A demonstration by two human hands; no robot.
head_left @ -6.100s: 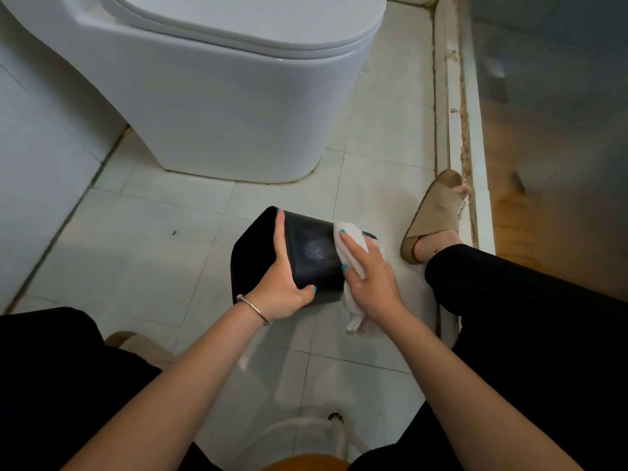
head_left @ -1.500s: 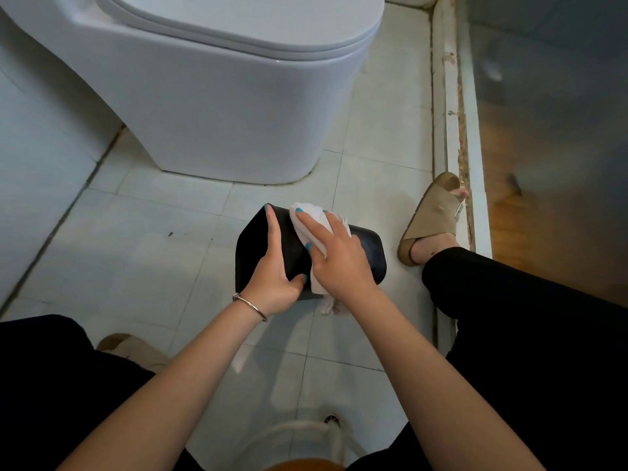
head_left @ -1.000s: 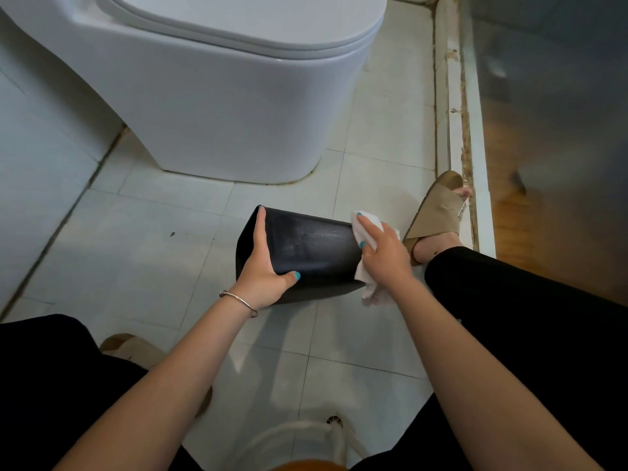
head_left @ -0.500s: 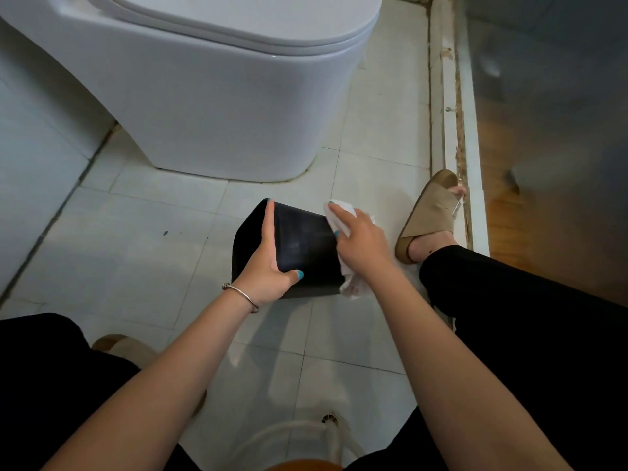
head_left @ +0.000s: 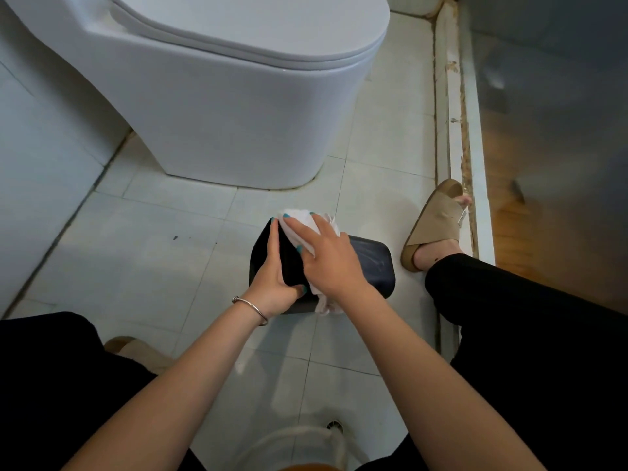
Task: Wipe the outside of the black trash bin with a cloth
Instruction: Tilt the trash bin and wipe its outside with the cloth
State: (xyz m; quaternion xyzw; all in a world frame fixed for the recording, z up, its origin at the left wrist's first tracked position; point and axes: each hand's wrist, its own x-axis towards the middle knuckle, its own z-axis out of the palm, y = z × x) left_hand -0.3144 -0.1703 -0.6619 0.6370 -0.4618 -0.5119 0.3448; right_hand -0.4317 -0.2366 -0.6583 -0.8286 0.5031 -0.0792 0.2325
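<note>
The black trash bin (head_left: 370,263) lies on its side on the tiled floor (head_left: 136,260), at 6 o'clock from the toilet (head_left: 221,107). The left hand (head_left: 272,283) grips its left end, fingers curled round the edge. At 1 o'clock from it, the right hand (head_left: 326,260) presses the white cloth (head_left: 299,222) flat onto the bin, fingers spread.

White toilet (head_left: 238,107) on tiled floor (head_left: 136,253), tan sandal (head_left: 433,224)

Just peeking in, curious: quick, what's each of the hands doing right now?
Left hand: grips the black trash bin, steadying it.
Right hand: open, fingers flat, pressing the white cloth onto the bin.
</note>
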